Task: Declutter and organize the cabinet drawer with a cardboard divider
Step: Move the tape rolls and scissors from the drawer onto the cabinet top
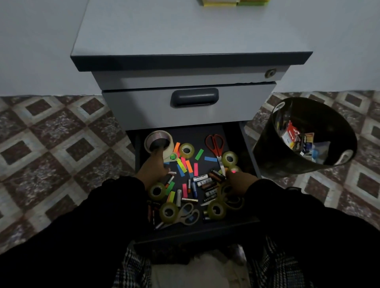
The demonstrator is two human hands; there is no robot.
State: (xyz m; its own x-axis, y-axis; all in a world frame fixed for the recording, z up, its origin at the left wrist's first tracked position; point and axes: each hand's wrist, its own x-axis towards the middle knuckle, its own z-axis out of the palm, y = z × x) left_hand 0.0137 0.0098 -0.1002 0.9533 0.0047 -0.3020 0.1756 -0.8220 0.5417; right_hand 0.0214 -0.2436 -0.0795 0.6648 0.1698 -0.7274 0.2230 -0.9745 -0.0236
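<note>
The open lower drawer (pixel 249 156) of a grey cabinet holds a jumble. My left hand (pixel 153 168) reaches to the back left, with fingers inside the core of a large clear tape roll (pixel 158 141). My right hand (pixel 239 183) lies low at the right over small tape rolls (pixel 216 209) and batteries (pixel 205 183); its fingers are hidden. Red-handled scissors (pixel 216 146) lie at the back right. Grey-handled scissors (pixel 188 213) lie at the front. Coloured sticky flags (pixel 186 166) are scattered in the middle. No cardboard divider is in view.
A black waste bin (pixel 265 148) with discarded packets stands on the patterned floor right of the drawer. The closed upper drawer (pixel 194 98) overhangs the back of the open one. Yellow sticky note pads (pixel 220 2) sit on the cabinet top.
</note>
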